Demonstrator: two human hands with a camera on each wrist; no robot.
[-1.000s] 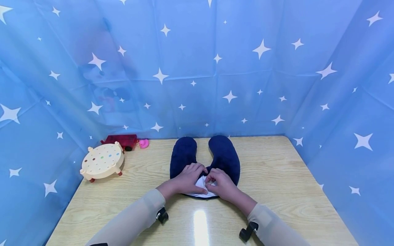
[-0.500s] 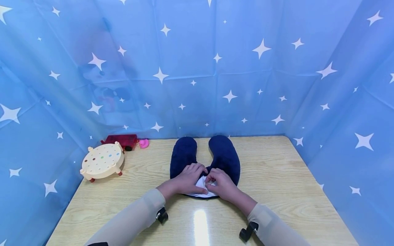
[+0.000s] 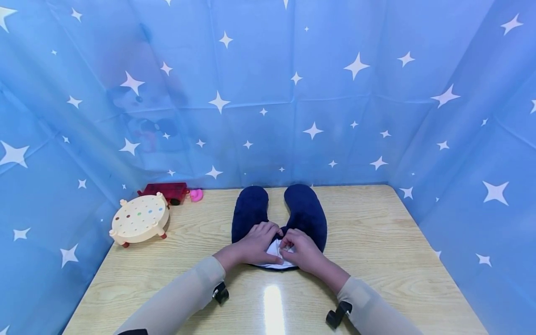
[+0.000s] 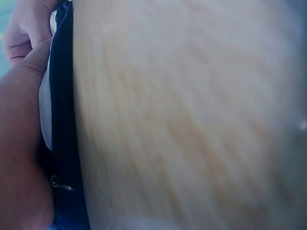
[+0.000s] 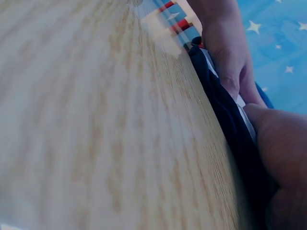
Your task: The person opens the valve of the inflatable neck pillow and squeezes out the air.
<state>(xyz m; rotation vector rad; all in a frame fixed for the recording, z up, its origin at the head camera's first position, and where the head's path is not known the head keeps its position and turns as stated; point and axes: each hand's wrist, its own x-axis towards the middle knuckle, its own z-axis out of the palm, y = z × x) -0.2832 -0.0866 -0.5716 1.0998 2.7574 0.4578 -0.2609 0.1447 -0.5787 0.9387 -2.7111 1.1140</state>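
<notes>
A navy U-shaped neck pillow (image 3: pixel 305 209) lies on the table, its two arms pointing away from me. Along its near, curved side the zipped cover gapes, and white inner fabric (image 3: pixel 274 249) shows. My left hand (image 3: pixel 255 244) holds the pillow left of the gap, fingers over the top towards the inner curve and thumb on the white fabric. With bent fingers and thumb, my right hand (image 3: pixel 303 251) pinches at the white fabric; its fingertips are partly hidden. In the left wrist view a zipper pull (image 4: pixel 62 185) hangs at the cover's edge beside my left hand.
At the table's far left stands a cream round toy stool (image 3: pixel 140 218) with coloured dots and red feet. Behind it are a red toy cart (image 3: pixel 165 191) and a small pink toy duck (image 3: pixel 196 195). A blue star-patterned curtain (image 3: pixel 268 93) encloses the wooden table (image 3: pixel 377 260).
</notes>
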